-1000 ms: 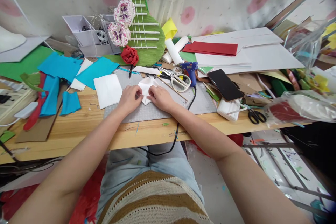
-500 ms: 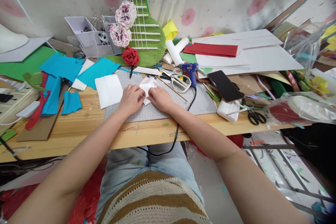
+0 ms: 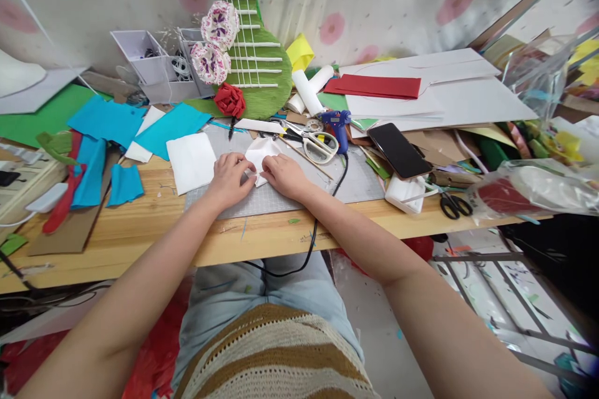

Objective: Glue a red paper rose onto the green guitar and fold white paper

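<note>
A small folded piece of white paper (image 3: 262,151) lies on the grey cutting mat (image 3: 355,181) at the middle of the wooden table. My left hand (image 3: 229,179) and my right hand (image 3: 284,174) meet over its near edge, fingers curled and pinching the paper between them. Part of the paper is hidden under my fingers. A larger white sheet (image 3: 191,161) lies just left of my left hand.
White-handled scissors (image 3: 314,142) and a blue glue gun (image 3: 337,124) with its black cord lie behind my right hand. A black phone (image 3: 399,151) and black scissors (image 3: 452,204) sit to the right. Blue paper scraps (image 3: 116,131) cover the left; a green paper guitar (image 3: 256,62) stands behind.
My hands have drawn a little closer together over the white paper, covering more of its near edge. The view has shifted slightly.
</note>
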Demonstrator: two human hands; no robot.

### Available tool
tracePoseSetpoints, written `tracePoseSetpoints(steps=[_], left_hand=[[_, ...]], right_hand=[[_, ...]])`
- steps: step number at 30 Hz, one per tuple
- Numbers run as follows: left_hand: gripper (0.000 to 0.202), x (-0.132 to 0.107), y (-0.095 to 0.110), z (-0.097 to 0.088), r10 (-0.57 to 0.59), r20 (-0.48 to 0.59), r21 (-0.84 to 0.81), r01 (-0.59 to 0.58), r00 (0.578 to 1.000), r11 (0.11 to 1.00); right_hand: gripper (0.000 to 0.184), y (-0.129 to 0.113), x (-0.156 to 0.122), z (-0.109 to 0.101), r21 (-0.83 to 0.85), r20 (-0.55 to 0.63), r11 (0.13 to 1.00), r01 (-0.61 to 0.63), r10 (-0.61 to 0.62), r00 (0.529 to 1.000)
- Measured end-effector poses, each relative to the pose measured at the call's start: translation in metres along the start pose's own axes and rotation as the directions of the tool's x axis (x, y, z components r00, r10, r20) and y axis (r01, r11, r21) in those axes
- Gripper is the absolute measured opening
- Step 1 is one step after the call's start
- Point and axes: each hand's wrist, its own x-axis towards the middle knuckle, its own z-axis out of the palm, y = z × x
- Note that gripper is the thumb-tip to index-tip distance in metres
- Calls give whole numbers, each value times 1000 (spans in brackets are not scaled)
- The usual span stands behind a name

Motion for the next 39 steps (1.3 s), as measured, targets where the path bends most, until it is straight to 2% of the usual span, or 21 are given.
tracePoseSetpoints(steps=[6, 16, 20, 26, 31, 35, 39], left_hand=[[16, 4, 0, 0, 9, 14, -13, -9, 1000, 1000], [22, 1, 1, -2, -1, 55, -1, 1, 999, 1000], [20, 2, 2, -2, -32, 57, -21, 33, 998, 999], [21, 1, 3, -5, -52, 17, -76, 53, 999, 996], [37, 4, -5, -8, -103, 50, -148, 109, 993, 983], [13, 7, -8, -13, -50, 126, -131, 66, 991, 989], [9, 5, -8, -22, 29, 121, -142, -12, 992, 990]], right_hand=[[15, 0, 0, 0, -8, -2, 1000, 11, -11, 1000], [15, 0, 0, 0, 4, 1, 1000, 1, -1, 1000], [14, 0, 1, 2, 19, -4, 1000, 5, -5, 1000], [12, 6, -4, 0, 205, -80, 978, 29, -13, 997], [35, 9, -15, -7, 285, -111, 954, 97, -68, 991], [34, 11, -17, -9, 251, -51, 957, 144, -135, 990], [24, 17, -15, -8, 193, -55, 972, 133, -124, 991]])
